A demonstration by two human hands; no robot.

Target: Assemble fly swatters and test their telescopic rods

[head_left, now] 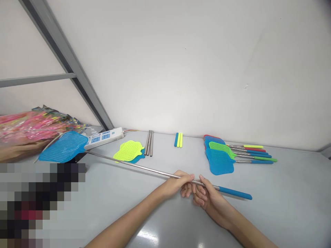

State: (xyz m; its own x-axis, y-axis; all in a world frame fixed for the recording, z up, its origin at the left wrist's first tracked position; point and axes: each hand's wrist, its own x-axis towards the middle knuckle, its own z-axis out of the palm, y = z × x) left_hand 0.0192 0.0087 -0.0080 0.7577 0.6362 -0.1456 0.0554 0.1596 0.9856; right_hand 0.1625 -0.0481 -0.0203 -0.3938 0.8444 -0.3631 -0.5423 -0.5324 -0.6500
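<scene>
A blue fly swatter (66,147) with a long extended metal rod lies slantwise across the view, its perforated head at the left and its blue handle (235,193) at the right. My left hand (178,182) is closed around the rod, thumb along the top. Close beside it, my right hand (207,193) grips the rod just left of the blue handle. Behind my hands, several finished-looking swatters (220,161) in blue, green and red lie overlapped, handles pointing right. Loose swatter heads, yellow (128,150) and blue (138,157), rest left of centre.
Metal tubes (149,143) and short blue and yellow handle sleeves (179,140) lie near the wall. A white power strip (104,137) sits behind the held swatter's head. At the left, another person's hand (23,151) is beside plastic-wrapped pink items (28,125). A metal frame post (77,75) stands there.
</scene>
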